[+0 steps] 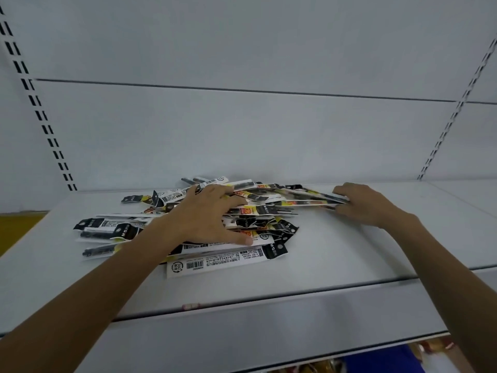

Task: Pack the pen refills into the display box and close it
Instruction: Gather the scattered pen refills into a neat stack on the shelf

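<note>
Refills [215, 261] in loose heap on shelf [336, 254], mid-depth, left of centre, reaching toward back edge. Packs long and flat, axes mostly along shelf, left-right, some skewed.

Left hand [207, 216] on top of heap, palm down, fingers spread wide, pressing, gripping nothing.

Right hand [363, 204] at heap's right end, fingers curled on ends of a few fanned packs; firmness of hold unclear.

Heap lies between hands; left nearer bulk.

Box not in view.

Likely next: rake packs together, axes parallel.

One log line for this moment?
left hand flat on refill pile | right hand gripping packs' ends | shelf | display box unseen
</note>
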Demonstrator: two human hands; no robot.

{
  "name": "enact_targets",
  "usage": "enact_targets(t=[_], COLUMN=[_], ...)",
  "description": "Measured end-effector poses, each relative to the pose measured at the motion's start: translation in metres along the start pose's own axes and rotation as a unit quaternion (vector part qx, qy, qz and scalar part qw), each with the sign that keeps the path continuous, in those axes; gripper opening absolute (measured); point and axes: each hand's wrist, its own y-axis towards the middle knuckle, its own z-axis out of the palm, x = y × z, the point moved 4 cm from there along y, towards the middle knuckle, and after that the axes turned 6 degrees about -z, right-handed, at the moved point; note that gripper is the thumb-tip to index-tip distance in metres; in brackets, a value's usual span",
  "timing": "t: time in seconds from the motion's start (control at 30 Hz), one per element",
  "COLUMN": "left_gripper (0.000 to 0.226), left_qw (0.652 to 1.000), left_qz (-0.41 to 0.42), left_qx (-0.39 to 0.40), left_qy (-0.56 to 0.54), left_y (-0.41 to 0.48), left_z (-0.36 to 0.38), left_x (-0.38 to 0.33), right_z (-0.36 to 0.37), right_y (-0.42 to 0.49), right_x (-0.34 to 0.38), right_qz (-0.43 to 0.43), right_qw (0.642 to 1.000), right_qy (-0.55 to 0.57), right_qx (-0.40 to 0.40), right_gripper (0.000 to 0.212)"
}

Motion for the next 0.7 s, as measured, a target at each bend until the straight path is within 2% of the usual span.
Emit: enact_targets(t=[0.17,0.33,0.5,0.6,0.7], left_gripper=[0.119,0.119,0.115,0.101,0.06], left_qw=[1.0,1.0,0.999,0.986,0.935], left_qz=[0.004,0.008,0.02,0.039,0.046], left_qx=[-0.018,-0.024,-0.037,-0.126,-0.318], left_qy=[-0.001,-0.009,-0.032,-0.105,-0.152], left_y=[0.0,0.002,0.0,-0.009,-0.026], left_z=[-0.001,-0.001,-0.003,-0.018,-0.043], left_x=[0.0,0.001,-0.001,0.0,0.005], right_z=[-0.006,-0.017,-0.031,-0.038,-0.037], right_y=[-0.009,-0.015,-0.01,-0.001,0.018], right_x=[-0.025,-0.026,-0.008,0.018,0.054], right_qz=[0.069,0.076,0.053,0.012,-0.045], right_qw=[0.995,0.979,0.967,0.967,0.972], right_qy=[0.069,0.157,0.191,0.198,0.191], right_qx=[-0.031,-0.102,-0.161,-0.162,-0.132], right_gripper=[0.008,0.013,0.02,0.018,0.01])
